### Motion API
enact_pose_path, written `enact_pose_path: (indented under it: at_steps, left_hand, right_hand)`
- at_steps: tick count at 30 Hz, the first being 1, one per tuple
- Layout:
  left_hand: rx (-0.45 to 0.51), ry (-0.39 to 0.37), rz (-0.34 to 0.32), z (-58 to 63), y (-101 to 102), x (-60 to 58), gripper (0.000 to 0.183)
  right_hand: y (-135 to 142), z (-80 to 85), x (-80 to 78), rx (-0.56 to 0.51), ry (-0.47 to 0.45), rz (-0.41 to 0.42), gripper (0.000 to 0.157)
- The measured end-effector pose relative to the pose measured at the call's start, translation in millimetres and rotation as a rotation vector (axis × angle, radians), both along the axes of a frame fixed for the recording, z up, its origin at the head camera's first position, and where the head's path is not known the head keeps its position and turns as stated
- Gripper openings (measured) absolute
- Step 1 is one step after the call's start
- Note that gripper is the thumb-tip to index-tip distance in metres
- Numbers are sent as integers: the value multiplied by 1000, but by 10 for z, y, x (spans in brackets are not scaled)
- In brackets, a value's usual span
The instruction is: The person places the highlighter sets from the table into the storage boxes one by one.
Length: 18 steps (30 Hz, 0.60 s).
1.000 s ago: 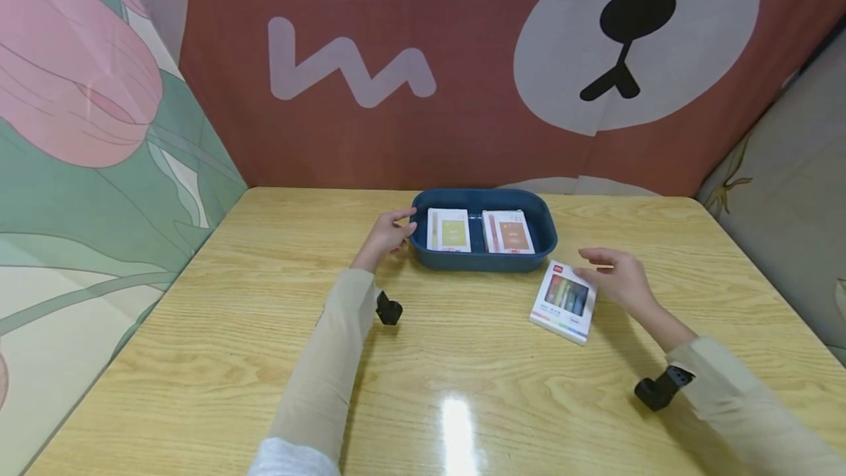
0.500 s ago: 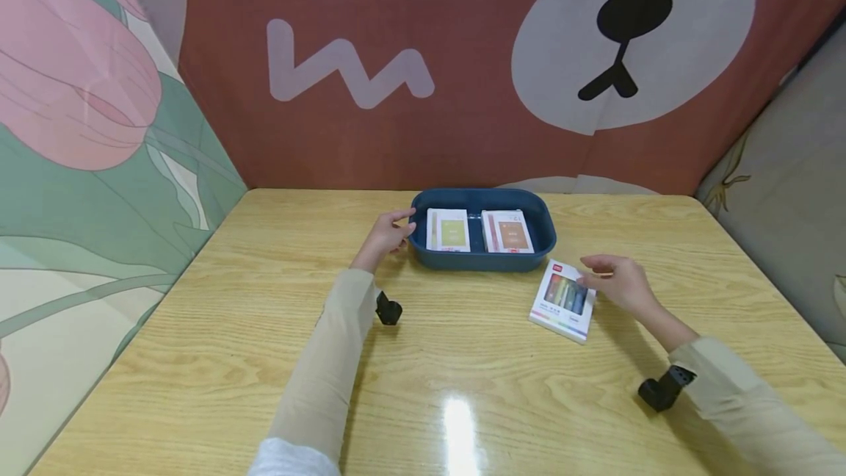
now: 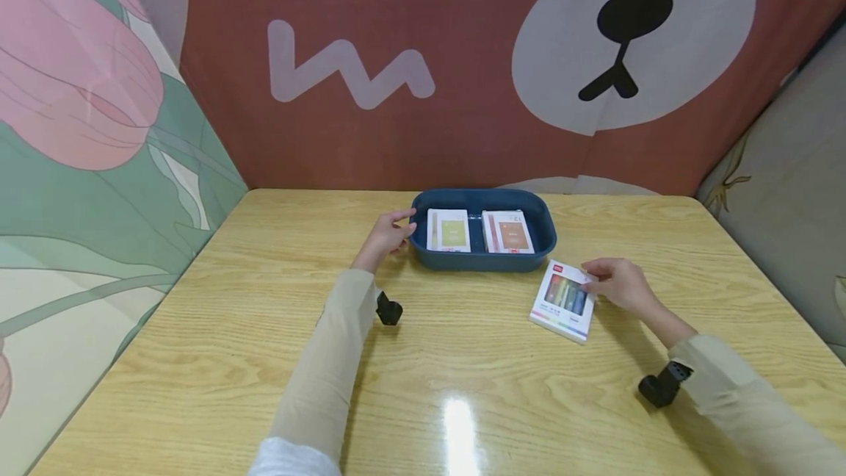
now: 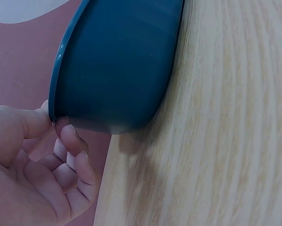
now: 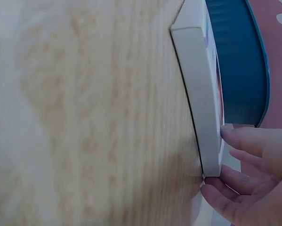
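My left hand (image 3: 385, 238) pinches the left end of the dark blue plastic basin (image 3: 479, 263), thumb and fingers at its rim. In the left wrist view the basin's side wall (image 4: 117, 66) shows, with the fingertips at the rim's corner. A white box of crayons (image 3: 560, 326), with a window showing coloured sticks, lies tilted in angle on the table, right of and nearer than the basin. My right hand (image 3: 624, 286) grips its right edge. In the right wrist view the thumb is on the box's top face and the fingers (image 5: 218, 200) are at its side.
Two white boxes stand side by side in the basin, one with a yellow-green panel (image 3: 453, 233), one with an orange-brown panel (image 3: 513, 236). The wooden table (image 3: 264, 278) ends at a red-brown backdrop (image 3: 463, 145) with a printed animal face.
My right hand has come down slightly, its fingers closing onto the crayon box's right edge. The left hand stays at the basin's rim, and the basin and box have not visibly moved.
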<state>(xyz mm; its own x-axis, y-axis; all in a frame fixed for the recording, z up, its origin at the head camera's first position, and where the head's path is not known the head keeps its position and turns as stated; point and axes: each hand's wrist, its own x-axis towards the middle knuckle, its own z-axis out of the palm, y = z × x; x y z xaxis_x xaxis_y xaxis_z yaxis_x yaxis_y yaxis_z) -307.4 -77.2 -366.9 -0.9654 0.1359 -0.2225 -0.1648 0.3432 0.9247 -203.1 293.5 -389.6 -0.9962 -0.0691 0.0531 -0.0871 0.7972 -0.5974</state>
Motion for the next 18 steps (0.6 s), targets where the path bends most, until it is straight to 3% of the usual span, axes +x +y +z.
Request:
enact_pose_path:
  at_steps: [18]
  left_hand:
    - [-25, -2, -5, -21, -5, -15, 39]
  right_hand:
    - [-14, 29, -89, 54, -66, 81, 35]
